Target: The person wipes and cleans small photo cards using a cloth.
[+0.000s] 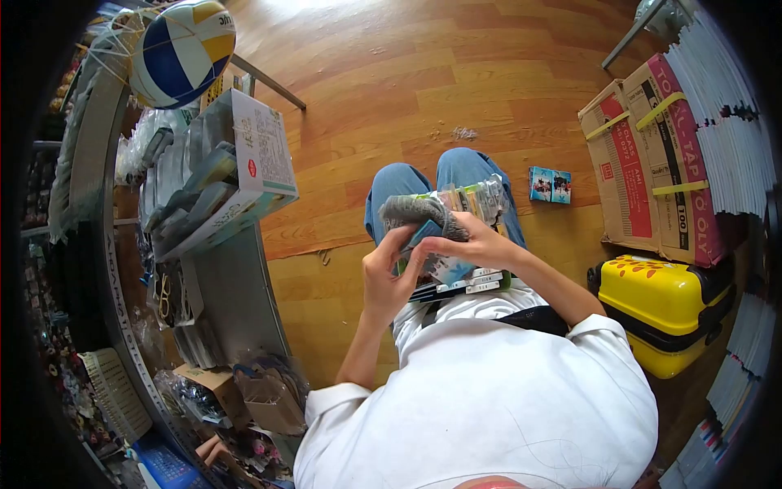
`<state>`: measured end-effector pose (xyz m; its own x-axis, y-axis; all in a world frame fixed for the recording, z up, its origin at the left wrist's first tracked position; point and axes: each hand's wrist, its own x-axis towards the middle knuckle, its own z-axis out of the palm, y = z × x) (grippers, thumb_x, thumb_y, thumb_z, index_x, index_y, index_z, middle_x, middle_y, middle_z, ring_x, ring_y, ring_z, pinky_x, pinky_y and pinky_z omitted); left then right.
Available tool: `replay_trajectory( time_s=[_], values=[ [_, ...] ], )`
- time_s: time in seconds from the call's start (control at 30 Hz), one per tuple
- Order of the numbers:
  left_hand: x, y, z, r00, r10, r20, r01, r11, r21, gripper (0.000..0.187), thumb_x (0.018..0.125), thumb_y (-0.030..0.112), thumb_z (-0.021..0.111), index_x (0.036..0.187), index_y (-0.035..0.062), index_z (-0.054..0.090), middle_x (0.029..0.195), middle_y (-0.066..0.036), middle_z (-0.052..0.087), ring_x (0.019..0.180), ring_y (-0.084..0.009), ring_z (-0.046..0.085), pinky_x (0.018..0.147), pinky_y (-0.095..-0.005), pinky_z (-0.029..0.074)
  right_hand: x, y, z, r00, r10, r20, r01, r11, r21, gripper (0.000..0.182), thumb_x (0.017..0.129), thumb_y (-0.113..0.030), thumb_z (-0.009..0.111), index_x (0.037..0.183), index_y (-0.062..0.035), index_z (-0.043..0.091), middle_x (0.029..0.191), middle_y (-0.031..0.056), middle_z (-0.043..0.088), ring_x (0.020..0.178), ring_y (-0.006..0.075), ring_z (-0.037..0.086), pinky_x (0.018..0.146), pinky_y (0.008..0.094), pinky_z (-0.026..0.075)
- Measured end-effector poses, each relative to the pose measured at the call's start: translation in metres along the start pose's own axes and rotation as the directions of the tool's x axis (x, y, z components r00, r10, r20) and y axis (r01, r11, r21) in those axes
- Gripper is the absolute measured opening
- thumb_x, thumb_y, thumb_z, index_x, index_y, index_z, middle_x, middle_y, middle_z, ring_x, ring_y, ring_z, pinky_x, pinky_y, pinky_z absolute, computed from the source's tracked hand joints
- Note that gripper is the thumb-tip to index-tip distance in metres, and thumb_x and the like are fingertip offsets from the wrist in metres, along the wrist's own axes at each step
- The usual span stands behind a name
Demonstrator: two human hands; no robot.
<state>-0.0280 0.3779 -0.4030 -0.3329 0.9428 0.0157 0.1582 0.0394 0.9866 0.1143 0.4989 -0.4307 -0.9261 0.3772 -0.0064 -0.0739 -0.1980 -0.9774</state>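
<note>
Over my lap, my left hand (389,270) is closed with thumb and fingers pinching a small blue box-like item (423,232), mostly covered by the fingers. A dark grey cloth (419,210) is bunched over and against that item. My right hand (481,243) is closed on the right end of the cloth, its thumb lying across the blue item. Just beyond the hands, several small packs in clear plastic (476,200) rest on my thighs. Closer to my body, several flat white-edged boxes (472,283) with printed letters lie on my lap.
Two small blue picture packs (551,186) lie on the wooden floor to the right. Beyond them stand cardboard cartons (643,163), stacked paper books (737,159) and a yellow case (656,310). At left are a metal shelf, a box of grey packets (261,147) and a volleyball (183,53).
</note>
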Motion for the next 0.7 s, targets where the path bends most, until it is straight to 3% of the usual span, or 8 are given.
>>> replay_trajectory(
  time_s=[0.3, 0.37, 0.4, 0.47, 0.53, 0.6, 0.63, 0.7],
  values=[
    [-0.011, -0.004, 0.003, 0.984, 0.167, 0.058, -0.177, 0.925, 0.335, 0.026, 0.087, 0.007, 0.068, 0.109, -0.0041, 0.060, 0.091, -0.014, 0.068, 0.085, -0.0176, 0.067, 0.073, -0.0285, 0.053, 0.009, -0.012, -0.013, 0.990, 0.117, -0.080, -0.124, 0.989, -0.086, 0.042, 0.094, -0.041, 0.060, 0.096, 0.0004, 0.065, 0.070, 0.0012, 0.059, 0.066, 0.0070, 0.053, 0.056, 0.0256, 0.043],
    [-0.016, -0.010, 0.006, 0.992, 0.109, 0.064, -0.125, 0.931, 0.342, 0.026, 0.088, 0.008, 0.068, 0.110, -0.0028, 0.061, 0.092, -0.012, 0.068, 0.087, -0.0144, 0.066, 0.074, -0.0264, 0.052, 0.011, -0.028, -0.019, 0.882, 0.188, -0.433, -0.072, 0.960, 0.269, 0.042, 0.094, -0.040, 0.059, 0.095, 0.0011, 0.065, 0.073, 0.0025, 0.059, 0.069, 0.0076, 0.055, 0.058, 0.0243, 0.044],
    [-0.017, -0.013, 0.009, 0.999, -0.008, -0.045, 0.014, 0.989, 0.145, 0.026, 0.089, 0.008, 0.067, 0.111, -0.0030, 0.061, 0.092, -0.010, 0.068, 0.087, -0.0124, 0.065, 0.075, -0.0251, 0.052, 0.010, -0.036, -0.027, 0.880, 0.187, -0.436, -0.070, 0.960, 0.270, 0.042, 0.094, -0.040, 0.059, 0.095, 0.0011, 0.065, 0.073, 0.0025, 0.059, 0.069, 0.0076, 0.055, 0.058, 0.0243, 0.044],
    [-0.016, -0.012, 0.010, 0.982, -0.147, -0.121, 0.140, 0.988, -0.068, 0.026, 0.089, 0.008, 0.066, 0.112, -0.0033, 0.061, 0.093, -0.009, 0.068, 0.088, -0.0105, 0.064, 0.075, -0.0237, 0.052, 0.000, -0.046, -0.045, 0.943, -0.141, -0.302, 0.040, 0.948, -0.317, 0.051, 0.097, -0.045, 0.051, 0.108, 0.0043, 0.061, 0.097, 0.0118, 0.063, 0.089, 0.0161, 0.060, 0.077, 0.0295, 0.049],
    [-0.011, -0.007, 0.011, 0.961, -0.154, -0.231, 0.096, 0.965, -0.244, 0.030, 0.090, 0.007, 0.066, 0.116, -0.0055, 0.059, 0.096, -0.006, 0.067, 0.086, -0.0070, 0.060, 0.075, -0.0194, 0.048, -0.012, -0.034, -0.040, 0.974, -0.089, -0.208, 0.032, 0.964, -0.264, 0.055, 0.098, -0.046, 0.045, 0.116, 0.0050, 0.056, 0.108, 0.0155, 0.059, 0.099, 0.0206, 0.057, 0.087, 0.0325, 0.045],
    [-0.010, -0.009, 0.012, 0.952, -0.162, -0.258, 0.133, 0.983, -0.127, 0.030, 0.090, 0.006, 0.065, 0.116, -0.0063, 0.058, 0.097, -0.006, 0.067, 0.085, -0.0073, 0.061, 0.075, -0.0206, 0.050, -0.028, -0.012, -0.013, 0.988, 0.120, -0.098, -0.135, 0.976, -0.171, 0.064, 0.101, -0.051, 0.028, 0.130, 0.0047, 0.043, 0.125, 0.0232, 0.050, 0.115, 0.0301, 0.049, 0.103, 0.0395, 0.033],
    [-0.010, -0.010, 0.013, 0.944, -0.169, -0.282, 0.175, 0.985, -0.006, 0.030, 0.090, 0.005, 0.064, 0.117, -0.0071, 0.057, 0.098, -0.007, 0.067, 0.085, -0.0075, 0.061, 0.075, -0.0218, 0.052, -0.027, -0.004, -0.002, 0.989, 0.005, -0.149, -0.068, 0.905, -0.421, 0.052, 0.102, -0.042, 0.037, 0.128, 0.0023, 0.045, 0.125, 0.0253, 0.051, 0.112, 0.0295, 0.051, 0.097, 0.0392, 0.037],
    [-0.006, -0.017, 0.012, 0.966, -0.090, -0.242, 0.083, 0.996, -0.042, 0.029, 0.090, 0.005, 0.064, 0.116, -0.0072, 0.057, 0.098, -0.007, 0.066, 0.085, -0.0075, 0.060, 0.074, -0.0221, 0.052, -0.018, -0.012, -0.004, 0.999, -0.050, -0.013, 0.044, 0.959, -0.279, 0.043, 0.098, -0.030, 0.051, 0.124, 0.0042, 0.049, 0.120, 0.0263, 0.057, 0.104, 0.0290, 0.058, 0.088, 0.0389, 0.044]
  ],
)
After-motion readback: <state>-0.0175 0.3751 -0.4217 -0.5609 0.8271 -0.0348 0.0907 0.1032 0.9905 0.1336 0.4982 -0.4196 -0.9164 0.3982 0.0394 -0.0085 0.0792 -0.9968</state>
